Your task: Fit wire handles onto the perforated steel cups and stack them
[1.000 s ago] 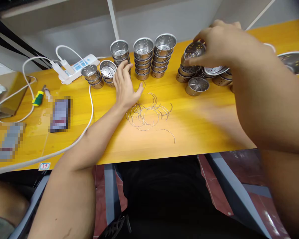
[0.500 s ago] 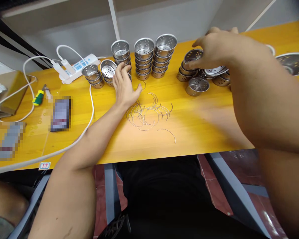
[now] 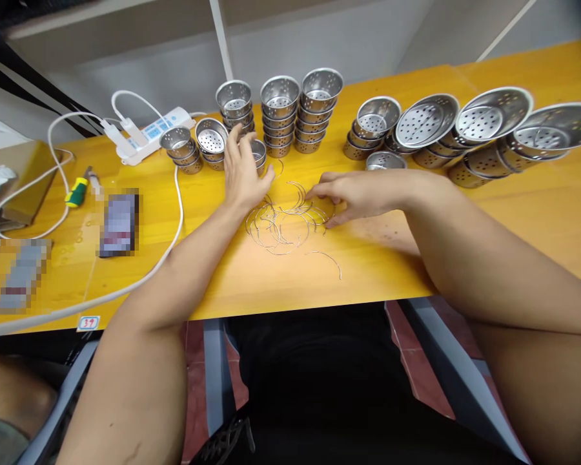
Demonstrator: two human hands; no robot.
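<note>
Several thin curved metal wires lie in a loose tangle mid-table. At the right side of that pile hovers my right hand, its fingers apart and nothing seen in them. My left hand is open, with fingers spread, beside a small perforated metal cup that it partly hides. Behind it stand a tall stack of perforated steel cups and two more stacks. Beyond my right hand sits a single perforated cup, its lower part hidden by the hand and wrist.
Leaning stacks of perforated cups line the table's right side. On the left are a power strip with white cables, a green-yellow screwdriver, two blurred phone-like objects and a cardboard box. Another person's leg shows lower left.
My right hand has moved from the cup stacks on the right, left and down to the wire pile. Cups it covered now show. My left hand has hardly moved.
</note>
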